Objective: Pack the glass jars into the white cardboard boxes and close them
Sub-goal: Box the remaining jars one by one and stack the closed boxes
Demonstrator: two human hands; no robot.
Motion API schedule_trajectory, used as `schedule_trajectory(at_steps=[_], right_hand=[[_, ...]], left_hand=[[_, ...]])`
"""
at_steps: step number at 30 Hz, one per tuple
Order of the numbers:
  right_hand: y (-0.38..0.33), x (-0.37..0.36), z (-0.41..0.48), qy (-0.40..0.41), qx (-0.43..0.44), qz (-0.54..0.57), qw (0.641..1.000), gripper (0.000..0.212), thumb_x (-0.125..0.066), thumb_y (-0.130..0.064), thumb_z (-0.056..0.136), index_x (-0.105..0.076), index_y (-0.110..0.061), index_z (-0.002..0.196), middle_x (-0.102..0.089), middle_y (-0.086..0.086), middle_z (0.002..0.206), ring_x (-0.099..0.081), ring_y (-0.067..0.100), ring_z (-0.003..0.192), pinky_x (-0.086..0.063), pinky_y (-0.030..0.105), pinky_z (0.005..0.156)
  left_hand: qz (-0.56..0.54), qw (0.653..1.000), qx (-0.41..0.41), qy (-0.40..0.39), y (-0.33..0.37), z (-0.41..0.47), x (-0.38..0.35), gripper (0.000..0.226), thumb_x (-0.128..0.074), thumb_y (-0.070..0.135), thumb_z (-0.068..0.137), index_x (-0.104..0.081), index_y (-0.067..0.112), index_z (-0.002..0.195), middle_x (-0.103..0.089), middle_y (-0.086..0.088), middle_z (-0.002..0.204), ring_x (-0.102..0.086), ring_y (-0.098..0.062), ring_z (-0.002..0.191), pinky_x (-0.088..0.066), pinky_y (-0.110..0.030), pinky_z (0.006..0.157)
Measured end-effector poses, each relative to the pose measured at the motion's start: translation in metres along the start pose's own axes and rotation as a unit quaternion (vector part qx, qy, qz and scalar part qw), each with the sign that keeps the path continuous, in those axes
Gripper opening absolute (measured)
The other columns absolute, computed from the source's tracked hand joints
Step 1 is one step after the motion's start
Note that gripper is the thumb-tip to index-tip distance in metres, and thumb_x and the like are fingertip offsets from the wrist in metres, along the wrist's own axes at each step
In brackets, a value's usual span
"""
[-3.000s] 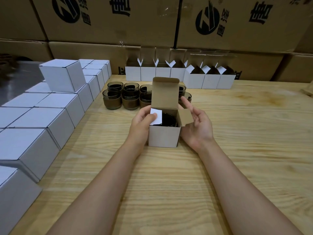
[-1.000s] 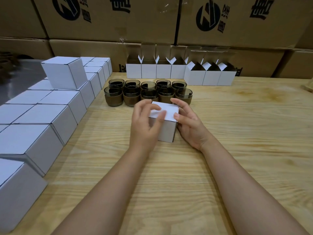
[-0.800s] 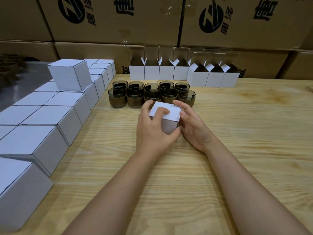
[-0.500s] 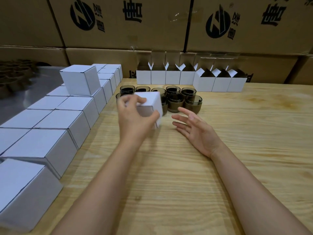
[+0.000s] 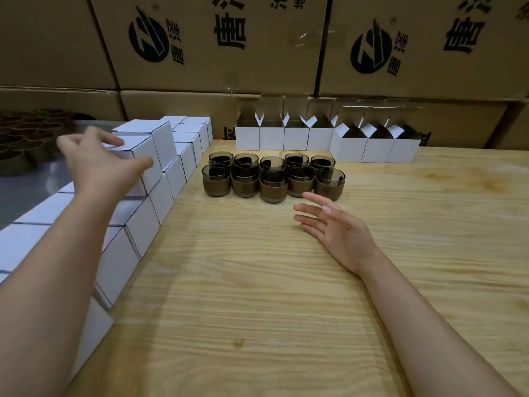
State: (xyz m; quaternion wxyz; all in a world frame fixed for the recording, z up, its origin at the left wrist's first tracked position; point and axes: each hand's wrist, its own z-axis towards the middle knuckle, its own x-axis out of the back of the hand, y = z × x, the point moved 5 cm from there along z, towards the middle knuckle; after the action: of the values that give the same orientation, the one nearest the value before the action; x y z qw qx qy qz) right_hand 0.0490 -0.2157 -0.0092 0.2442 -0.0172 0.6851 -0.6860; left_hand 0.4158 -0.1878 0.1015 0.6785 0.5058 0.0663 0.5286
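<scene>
Setting a finished box aside looks to be the step in hand. The left hand (image 5: 97, 164) grips a closed white box (image 5: 134, 142) from above, fingers over its top and thumb on the near side face, at the table's (image 5: 257, 282) left edge. The box is on or just above the rows of closed boxes (image 5: 137, 222) lining that edge; I cannot tell whether it rests on them yet. It sits just in front of an upper box (image 5: 161, 136) standing on the second layer. What it holds is hidden, though a jar is the likely content.

The right hand (image 5: 337, 227) holds nothing. It hovers over the middle of the table, fingers spread and relaxed, just on the near side of the glass jars (image 5: 272, 176). Ten of them stand unpacked in two tight rows toward the far edge. Behind them seven open boxes (image 5: 323, 138) line the far edge, flaps up, against the brown cartons (image 5: 229, 38).

Next, I judge, the left hand needs to square the box against its neighbour and let go. Then an open box must come from the far row to the middle of the table, and the right hand is best placed to lift one jar. The jars stand touching, so one has to be lifted straight up, clear of the others.
</scene>
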Motion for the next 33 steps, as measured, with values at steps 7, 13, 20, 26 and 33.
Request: schedule_trajectory(at_steps=[7,13,20,26,33], right_hand=[[0.001,0.001,0.002,0.001,-0.004,0.012,1.0,0.057,-0.051,-0.024,0.072,-0.054,-0.013,0.128,-0.06,0.019,0.127,-0.054,0.033,0.121,-0.038,0.04,0.108],[0.001,0.0,0.002,0.005,-0.007,0.018,1.0,0.057,-0.048,-0.021,0.071,-0.055,-0.012,0.127,-0.062,0.017,0.122,-0.056,0.032,0.118,-0.037,0.041,0.108],[0.001,0.001,0.002,0.008,-0.007,0.028,1.0,0.057,-0.049,-0.023,0.072,-0.054,-0.011,0.128,-0.061,0.018,0.123,-0.057,0.031,0.115,-0.037,0.042,0.107],[0.0,0.001,0.001,0.014,-0.007,0.031,0.999,0.055,-0.051,-0.023,0.073,-0.055,-0.01,0.126,-0.063,0.016,0.118,-0.058,0.031,0.112,-0.04,0.041,0.104],[0.0,-0.001,-0.002,0.039,0.002,-0.002,0.999,0.037,-0.053,-0.013,0.083,-0.058,-0.01,0.12,-0.066,0.012,0.11,-0.062,0.028,0.104,-0.046,0.038,0.098]], left_hand=[[-0.007,1.0,0.016,-0.012,-0.009,0.008,-0.013,0.039,-0.075,0.019,0.072,-0.048,0.023,0.099,-0.023,0.002,0.119,-0.043,-0.018,0.105,-0.041,-0.029,0.086],[0.033,0.998,0.059,-0.009,-0.004,0.0,-0.014,0.044,-0.067,0.021,0.068,-0.043,0.028,0.104,-0.026,-0.007,0.141,-0.023,-0.026,0.139,-0.013,-0.057,0.116],[0.009,0.914,-0.397,0.082,0.08,-0.046,-0.01,0.042,-0.061,0.027,0.081,-0.051,0.005,0.115,-0.036,-0.012,0.136,-0.033,-0.037,0.134,-0.027,-0.042,0.111],[-0.078,0.961,-0.22,-0.146,0.075,-0.134,-0.092,0.004,-0.058,0.016,0.089,-0.062,0.017,0.09,-0.059,0.009,0.071,-0.054,-0.013,0.066,-0.044,-0.029,0.063],[0.086,0.953,-0.082,-0.279,0.028,-0.15,-0.138,0.011,-0.053,0.03,0.087,-0.061,0.025,0.081,-0.059,0.01,0.071,-0.055,-0.013,0.072,-0.036,-0.028,0.056]])
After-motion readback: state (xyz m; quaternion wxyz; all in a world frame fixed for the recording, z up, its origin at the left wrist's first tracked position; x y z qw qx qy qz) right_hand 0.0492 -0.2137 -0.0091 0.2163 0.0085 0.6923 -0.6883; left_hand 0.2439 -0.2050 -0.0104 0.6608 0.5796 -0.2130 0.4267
